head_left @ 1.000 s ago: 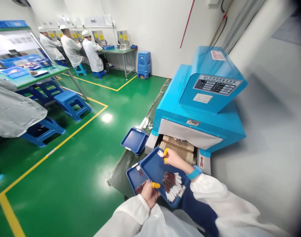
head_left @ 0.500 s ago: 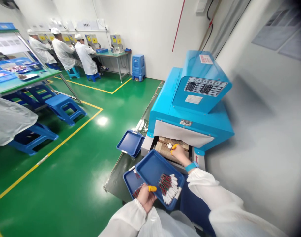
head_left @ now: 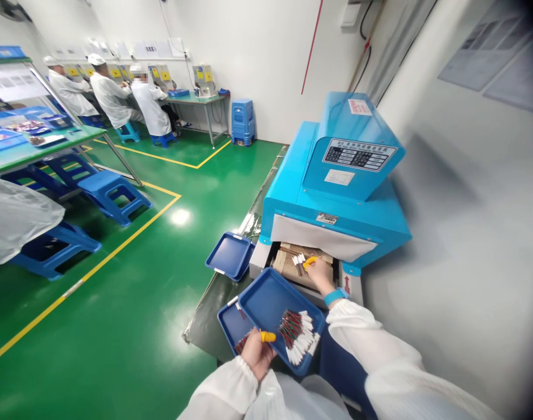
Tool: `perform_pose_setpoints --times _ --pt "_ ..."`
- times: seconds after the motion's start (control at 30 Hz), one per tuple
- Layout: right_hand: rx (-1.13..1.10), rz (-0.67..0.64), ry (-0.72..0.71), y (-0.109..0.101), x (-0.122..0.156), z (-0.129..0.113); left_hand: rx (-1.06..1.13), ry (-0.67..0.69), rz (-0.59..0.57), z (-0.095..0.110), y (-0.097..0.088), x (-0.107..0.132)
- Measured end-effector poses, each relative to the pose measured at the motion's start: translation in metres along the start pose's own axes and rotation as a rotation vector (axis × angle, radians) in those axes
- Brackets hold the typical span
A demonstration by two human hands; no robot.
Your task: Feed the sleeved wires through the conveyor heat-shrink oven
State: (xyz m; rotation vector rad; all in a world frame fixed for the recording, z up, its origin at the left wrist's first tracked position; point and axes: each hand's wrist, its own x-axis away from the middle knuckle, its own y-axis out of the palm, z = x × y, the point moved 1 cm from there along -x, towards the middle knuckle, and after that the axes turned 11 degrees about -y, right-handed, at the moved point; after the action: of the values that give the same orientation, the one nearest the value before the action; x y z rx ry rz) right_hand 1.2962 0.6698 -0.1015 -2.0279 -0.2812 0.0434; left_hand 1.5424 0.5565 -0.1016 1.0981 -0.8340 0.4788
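My left hand (head_left: 258, 354), with a yellow finger cot on the thumb, grips the near-left edge of a blue tray (head_left: 261, 291). A fanned bundle of red, green and black wires with white ends (head_left: 298, 335) lies in this tray. Its left side overlaps a lower blue tray (head_left: 227, 319), which holds more wires. At the mouth of a blue machine, my right hand (head_left: 321, 274) is over the mesh conveyor belt (head_left: 286, 265). Its yellow-cotted fingers are pinched at a few white-tipped wires (head_left: 298, 262); the exact contact is hard to see.
The blue machine (head_left: 288, 186) has a pale curtain (head_left: 319, 233) across its opening. Small blue trays (head_left: 229, 255) sit left of it on the dark bench (head_left: 205, 321). Co-workers in white (head_left: 150, 102) sit far left, near blue stools (head_left: 115, 189) and stacked stools (head_left: 243, 121).
More white-tipped wires show on the belt beside my right fingers, which have closed together. My left hand and its tray stay nearly in place; the view has shifted slightly.
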Motion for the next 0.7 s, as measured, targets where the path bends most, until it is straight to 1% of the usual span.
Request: perform_pose_setpoints --times 0.17,0.33,0.47,0.7 --pt "-0.072 0.047 0.019 0.000 -0.001 0.012 0.016 -0.003 0.004 0.001 0.000 0.001" --pt "-0.059 0.042 0.022 -0.002 0.001 0.020 0.002 0.006 -0.001 0.000 -0.002 0.000" --pt "-0.025 0.038 0.010 -0.003 0.002 0.025 -0.014 0.005 0.018 -0.001 -0.003 -0.002" --pt "-0.016 0.102 0.037 -0.002 0.007 0.031 0.009 0.005 0.016 -0.003 -0.005 -0.004"
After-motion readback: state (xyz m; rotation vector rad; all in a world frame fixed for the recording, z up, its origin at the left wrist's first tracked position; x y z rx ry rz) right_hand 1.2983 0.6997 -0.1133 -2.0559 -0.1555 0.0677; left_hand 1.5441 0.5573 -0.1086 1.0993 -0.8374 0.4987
